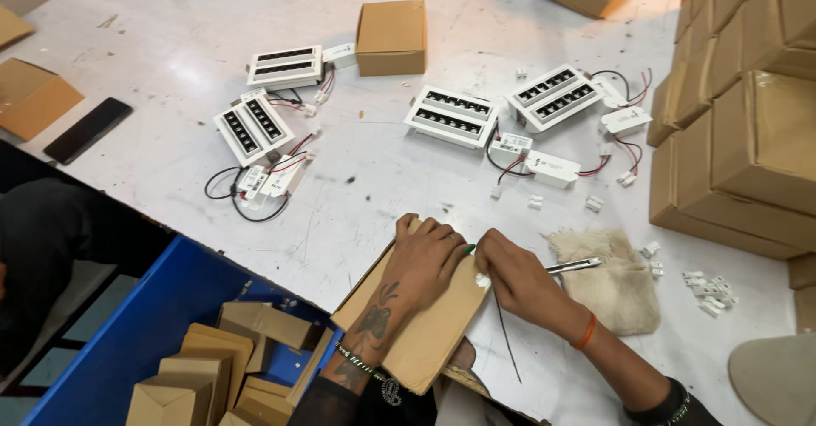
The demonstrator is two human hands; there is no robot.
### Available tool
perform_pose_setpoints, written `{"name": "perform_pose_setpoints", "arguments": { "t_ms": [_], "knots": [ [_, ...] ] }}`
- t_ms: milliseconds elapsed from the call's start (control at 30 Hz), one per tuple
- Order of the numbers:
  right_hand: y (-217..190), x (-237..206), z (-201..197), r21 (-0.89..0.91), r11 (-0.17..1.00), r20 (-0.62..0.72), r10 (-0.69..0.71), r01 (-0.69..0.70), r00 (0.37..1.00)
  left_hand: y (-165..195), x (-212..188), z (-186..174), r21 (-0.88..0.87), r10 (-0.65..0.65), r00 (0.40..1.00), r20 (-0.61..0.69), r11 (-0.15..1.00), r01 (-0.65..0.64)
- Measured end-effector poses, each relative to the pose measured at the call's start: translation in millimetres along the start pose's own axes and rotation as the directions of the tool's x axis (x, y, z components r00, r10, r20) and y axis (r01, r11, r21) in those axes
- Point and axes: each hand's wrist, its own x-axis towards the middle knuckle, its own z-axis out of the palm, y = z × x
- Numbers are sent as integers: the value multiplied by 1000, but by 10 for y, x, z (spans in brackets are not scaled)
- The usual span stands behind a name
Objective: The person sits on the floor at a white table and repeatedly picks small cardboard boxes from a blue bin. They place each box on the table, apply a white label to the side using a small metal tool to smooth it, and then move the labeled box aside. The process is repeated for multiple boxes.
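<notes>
Left hand [427,260] flat on a flattened cardboard box [425,328] at the table's near edge, fingers together, pressing down. Right hand [518,277] just beside it, fingertips pinched at the box edge; what it pinches, can't tell. Cloth bag [616,286] and a metal tool [574,265] just right of it. Farther out: four white light fixtures [452,116] with wired drivers, then a closed small box [391,37]. Stacked cartons [748,120] on the right.

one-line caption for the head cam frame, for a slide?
Left hand presses flat cardboard on the white table; right hand holds a pen beside it.
</notes>
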Motion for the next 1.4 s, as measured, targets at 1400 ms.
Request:
{"name": "perform_pose_setpoints", "arguments": {
  "t_ms": [1400],
  "knots": [
    [-62, -7, -183, -195, 975, 69, 126, -111, 990, -745, 619, -1421, -788, -322, 730, -603, 97, -608]
  ]
}}
